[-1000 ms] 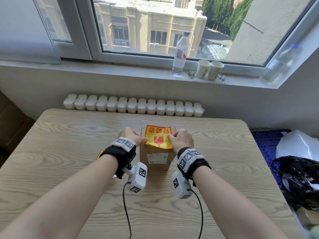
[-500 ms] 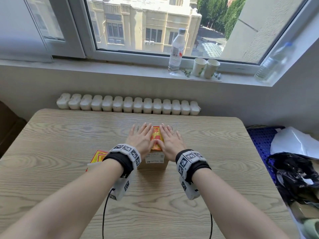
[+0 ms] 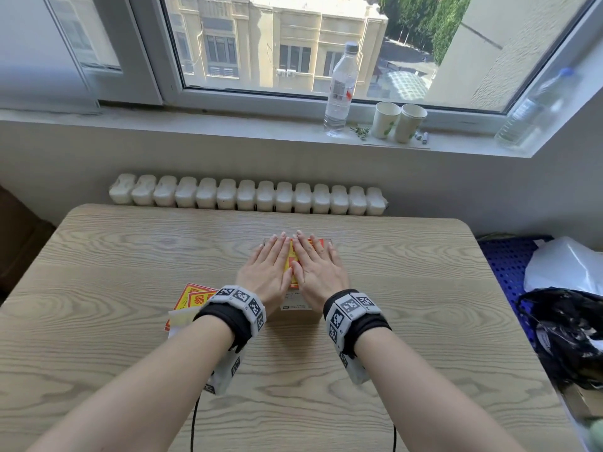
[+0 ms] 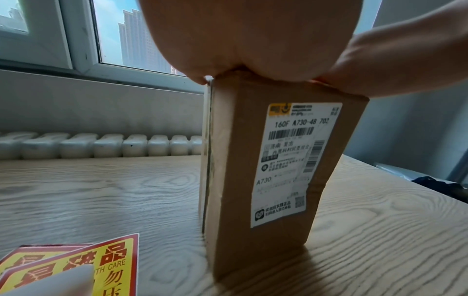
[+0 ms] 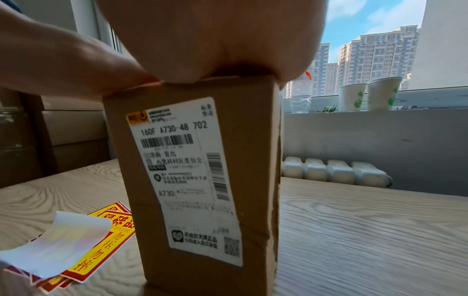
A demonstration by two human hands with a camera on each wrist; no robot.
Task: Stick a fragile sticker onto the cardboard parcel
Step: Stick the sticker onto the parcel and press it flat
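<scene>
A brown cardboard parcel (image 3: 295, 308) stands upright on the wooden table (image 3: 130, 256), its white shipping label facing me. A yellow and red fragile sticker (image 3: 289, 262) lies on its top face and shows only in the narrow gap between my hands. My left hand (image 3: 269, 269) and right hand (image 3: 318, 269) lie flat side by side on it, fingers straight, pressing down. In the left wrist view the left palm (image 4: 240, 36) rests on the parcel (image 4: 235, 180). In the right wrist view the right palm (image 5: 215, 36) sits on the parcel (image 5: 253, 160).
A stack of spare fragile stickers (image 3: 192, 300) and a curled white backing sheet (image 3: 181, 319) lie left of the parcel. A water bottle (image 3: 341, 89) and two paper cups (image 3: 399, 122) stand on the windowsill. A black bag (image 3: 567, 337) sits off the table's right edge.
A second ago both hands pinched the sticker's side edges over the parcel top. They have since flattened onto it and slid closer together, covering most of the sticker.
</scene>
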